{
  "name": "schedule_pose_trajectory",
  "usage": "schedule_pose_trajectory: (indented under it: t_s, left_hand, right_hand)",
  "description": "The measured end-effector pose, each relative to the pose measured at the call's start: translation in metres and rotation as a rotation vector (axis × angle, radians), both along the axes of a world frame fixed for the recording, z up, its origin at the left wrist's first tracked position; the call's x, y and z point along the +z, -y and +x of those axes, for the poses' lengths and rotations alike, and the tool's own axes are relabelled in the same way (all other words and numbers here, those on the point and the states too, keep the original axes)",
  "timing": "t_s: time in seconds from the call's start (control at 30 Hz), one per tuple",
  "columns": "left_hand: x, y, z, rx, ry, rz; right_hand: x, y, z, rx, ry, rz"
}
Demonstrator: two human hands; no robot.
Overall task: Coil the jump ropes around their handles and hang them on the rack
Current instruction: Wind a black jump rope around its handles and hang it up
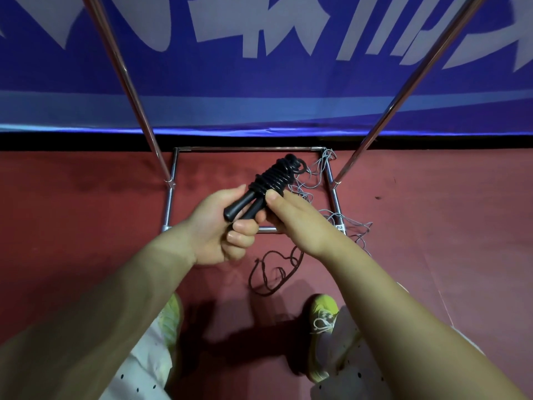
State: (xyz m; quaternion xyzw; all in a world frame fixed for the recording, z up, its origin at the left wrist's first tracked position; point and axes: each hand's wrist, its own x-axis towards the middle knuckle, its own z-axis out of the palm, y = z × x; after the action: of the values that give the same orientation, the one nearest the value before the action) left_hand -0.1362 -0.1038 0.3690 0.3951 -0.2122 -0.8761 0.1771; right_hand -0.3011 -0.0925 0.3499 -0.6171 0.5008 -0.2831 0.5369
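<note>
Hands meet above the rack's base: the left hand point(223, 226) curls its fingers round the two black handles point(242, 207) of a black jump rope point(275, 176), whose cord is coiled tightly about them; the right hand point(291, 215) pinches the bundle just below the coil; a grey jump rope point(323, 180) lies tangled over the rack point(334, 194) frame's right side; a dark rope point(274, 272) lies loose on the red floor point(86, 215) near yellow-green shoes point(321, 313)
</note>
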Motion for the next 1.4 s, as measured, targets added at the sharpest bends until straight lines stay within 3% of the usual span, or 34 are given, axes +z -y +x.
schedule_pose_trajectory:
  t_s: [0.13,0.23,0.4,0.47,0.57,0.7,0.77,0.87,0.97,1.07,1.17,1.27,1.4]
  left_hand:
    - [-0.001,0.001,-0.005,0.058,0.239,-0.333]
    - [-0.003,0.001,-0.005,0.097,0.466,-0.614]
    - [-0.014,0.006,-0.002,0.085,0.600,-0.738]
    - [-0.018,0.009,0.002,0.030,0.699,-0.818]
    - [-0.021,0.013,0.007,0.036,0.880,-0.956]
    - [-0.028,0.016,0.011,0.068,0.947,-0.957]
    - [-0.029,0.018,0.011,0.097,0.898,-0.893]
    - [-0.026,0.020,0.012,0.122,0.816,-0.809]
    - [-0.027,0.020,0.014,0.077,0.871,-0.835]
    - [-0.025,0.018,0.010,0.062,0.868,-0.838]
    - [-0.020,0.017,0.007,0.116,0.698,-0.788]
    - [-0.018,0.016,0.009,0.103,0.603,-0.739]
    - [-0.017,0.013,0.010,0.019,0.770,-0.828]
  right_hand:
    - [0.009,-0.001,-0.001,-0.002,0.078,0.079]
    - [0.009,-0.001,-0.002,-0.010,-0.114,0.057]
    - [0.011,-0.001,0.003,-0.161,-0.277,0.061]
    - [0.012,-0.003,0.006,-0.232,-0.198,0.083]
    - [0.015,-0.005,0.013,-0.258,0.083,0.227]
    - [0.019,-0.006,0.017,-0.188,0.420,0.525]
    - [0.019,-0.005,0.015,-0.131,0.474,0.584]
    - [0.011,-0.002,0.009,-0.062,0.298,0.485]
    - [0.001,0.000,0.006,-0.078,0.149,0.387]
    - [-0.004,0.001,0.007,-0.170,0.197,0.379]
    - [-0.001,0.001,0.008,-0.184,0.274,0.335]
    - [0.006,-0.001,0.006,-0.120,0.075,0.232]
    - [0.013,-0.004,0.007,-0.072,-0.147,0.192]
